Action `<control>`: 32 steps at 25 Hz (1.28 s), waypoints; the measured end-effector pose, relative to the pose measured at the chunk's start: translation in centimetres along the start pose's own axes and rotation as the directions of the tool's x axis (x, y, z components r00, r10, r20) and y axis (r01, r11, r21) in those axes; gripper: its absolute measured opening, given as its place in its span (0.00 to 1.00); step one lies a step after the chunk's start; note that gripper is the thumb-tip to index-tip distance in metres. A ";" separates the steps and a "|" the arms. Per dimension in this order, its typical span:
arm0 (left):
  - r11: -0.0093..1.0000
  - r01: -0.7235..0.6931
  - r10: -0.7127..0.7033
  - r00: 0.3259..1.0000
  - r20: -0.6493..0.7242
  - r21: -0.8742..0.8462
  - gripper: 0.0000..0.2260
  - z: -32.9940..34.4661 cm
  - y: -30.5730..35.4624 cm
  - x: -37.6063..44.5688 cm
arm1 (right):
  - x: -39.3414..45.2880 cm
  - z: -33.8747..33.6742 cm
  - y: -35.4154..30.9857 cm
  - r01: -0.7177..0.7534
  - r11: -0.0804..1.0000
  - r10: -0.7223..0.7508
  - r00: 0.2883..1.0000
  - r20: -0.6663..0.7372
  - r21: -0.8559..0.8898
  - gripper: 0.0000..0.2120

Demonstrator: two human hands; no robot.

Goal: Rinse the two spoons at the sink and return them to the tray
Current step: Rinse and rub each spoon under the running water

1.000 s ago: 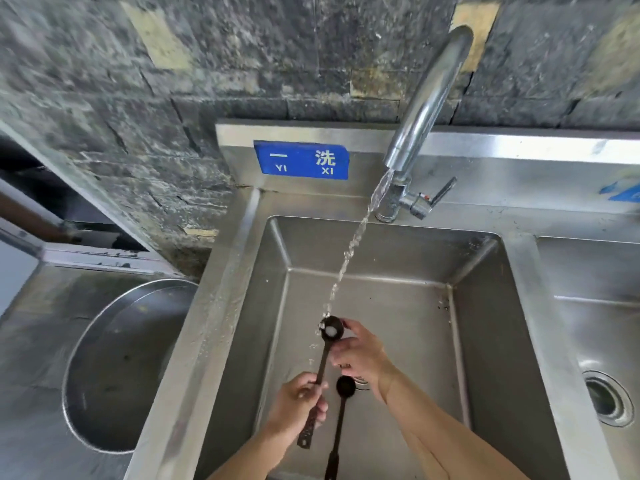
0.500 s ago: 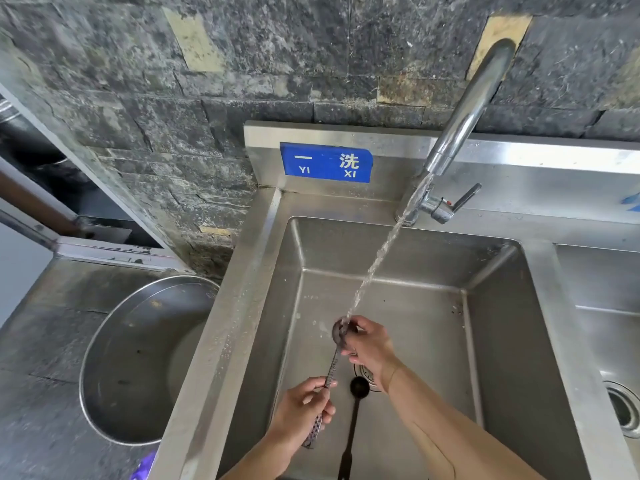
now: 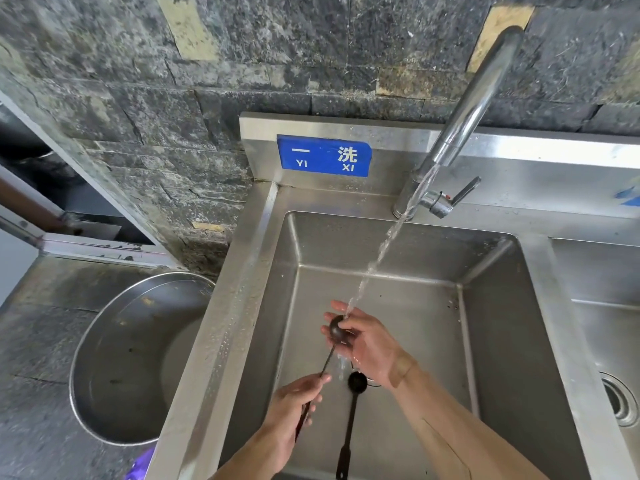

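Observation:
A dark long-handled spoon (image 3: 336, 331) is held over the steel sink basin (image 3: 491, 327) under the running water. My left hand (image 3: 294, 407) grips its handle low down. My right hand (image 3: 363, 336) cups and rubs its round bowl, fingers curled around it, right where the stream lands. The second dark spoon (image 3: 349, 420) lies flat on the basin floor, its bowl near the drain and its handle pointing toward me. No tray is in view.
The tap (image 3: 467, 109) arches from the back right, its lever (image 3: 460, 194) beside it. A big round metal bowl (image 3: 131, 358) sits left of the sink on a lower surface. A second basin with a drain (image 3: 620, 403) lies to the right. A blue sign (image 3: 323, 155) is on the backsplash.
The held spoon has turned so its bowl faces down in my right hand, which has closed around it and rubs it. The view shifted slightly left; the second spoon has not moved.

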State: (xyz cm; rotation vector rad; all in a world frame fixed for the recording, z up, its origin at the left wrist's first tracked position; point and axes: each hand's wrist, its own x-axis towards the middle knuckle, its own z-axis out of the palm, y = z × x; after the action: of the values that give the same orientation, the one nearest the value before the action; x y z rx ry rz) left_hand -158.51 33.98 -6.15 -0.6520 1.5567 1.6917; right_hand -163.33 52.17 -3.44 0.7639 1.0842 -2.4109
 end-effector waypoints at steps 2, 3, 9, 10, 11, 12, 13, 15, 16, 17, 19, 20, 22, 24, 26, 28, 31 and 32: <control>0.997 -0.073 0.073 0.995 -0.062 0.017 0.06 0.2 0.5 0.3 | -0.1 0.3 -0.4 0.027 0.998 -0.026 1.000 0.008 -0.061 0.18; 0.995 -0.101 0.102 0.992 -0.078 0.022 0.06 0.4 0.9 0.4 | -0.2 0.4 -0.7 0.042 0.995 -0.040 0.999 0.023 -0.090 0.17; 0.955 -0.252 0.263 0.963 -0.056 0.158 0.07 2.0 3.4 1.0 | -0.9 0.9 -3.3 0.113 0.952 -0.133 0.990 -0.053 -0.283 0.12; 0.948 -0.271 0.280 0.960 -0.032 0.165 0.07 2.3 3.8 1.1 | -1.0 1.0 -3.9 0.112 0.946 -0.138 0.988 -0.064 -0.303 0.12; 0.944 -0.287 0.291 0.957 -0.005 0.160 0.07 2.5 4.2 1.1 | -0.9 1.1 -4.6 0.118 0.942 -0.148 0.986 -0.072 -0.314 0.12; 0.943 -0.297 0.296 0.955 0.026 0.151 0.07 2.6 4.5 1.0 | -0.9 1.2 -5.4 0.130 0.939 -0.164 0.983 -0.080 -0.319 0.12; 0.944 -0.296 0.291 0.955 0.057 0.147 0.08 2.6 4.7 1.0 | -0.8 1.4 -6.2 0.146 0.938 -0.183 0.979 -0.091 -0.314 0.12; 0.953 -0.266 0.251 0.961 0.112 0.147 0.10 2.2 4.9 0.8 | -0.7 1.9 -8.0 0.187 0.945 -0.224 0.968 -0.113 -0.266 0.11; 0.961 -0.245 0.229 0.965 0.129 0.124 0.09 1.8 5.0 0.8 | -0.6 2.2 -8.9 0.214 0.947 -0.247 0.962 -0.118 -0.238 0.10; 0.972 -0.222 0.209 0.967 0.143 0.077 0.09 1.4 5.0 0.9 | -0.6 2.5 -9.8 0.240 0.946 -0.270 0.955 -0.120 -0.218 0.09; 0.983 -0.165 0.176 0.967 0.185 -0.074 0.11 0.8 5.1 1.1 | -0.7 3.0 -11.5 0.277 0.936 -0.307 0.944 -0.121 -0.215 0.09; 0.978 -0.136 0.169 0.961 0.219 -0.160 0.12 0.7 5.3 1.2 | -0.8 3.2 -12.2 0.288 0.931 -0.320 0.940 -0.120 -0.224 0.08; 0.949 -0.089 0.178 0.942 0.285 -0.302 0.15 1.3 5.9 1.4 | -1.1 3.5 -13.6 0.308 0.922 -0.342 0.932 -0.121 -0.236 0.09; 0.930 -0.074 0.193 0.932 0.307 -0.359 0.17 2.4 6.6 1.4 | -1.6 3.5 -14.8 0.335 0.916 -0.367 0.922 -0.126 -0.221 0.09; 0.926 -0.081 0.205 0.928 0.312 -0.368 0.17 3.5 7.3 1.4 | -2.0 3.1 -15.8 0.353 0.914 -0.384 0.912 -0.144 -0.200 0.09; 0.925 -0.077 0.208 0.922 0.325 -0.373 0.16 4.3 7.5 1.3 | -2.3 2.3 -16.5 0.357 0.913 -0.391 0.906 -0.165 -0.198 0.09; 0.915 -0.044 0.191 0.923 0.334 -0.402 0.16 4.2 6.7 1.1 | -2.3 1.5 -15.9 0.346 0.913 -0.386 0.905 -0.179 -0.215 0.08; 0.906 -0.027 0.178 0.930 0.321 -0.423 0.16 3.8 6.0 1.0 | -2.2 1.3 -15.1 0.337 0.912 -0.381 0.907 -0.181 -0.232 0.09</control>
State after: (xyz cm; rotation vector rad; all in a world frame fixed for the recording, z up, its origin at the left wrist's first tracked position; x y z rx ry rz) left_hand -163.46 37.90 -2.75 -0.4376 1.0013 2.1134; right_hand -170.23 60.94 7.10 0.8423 1.6577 -2.5001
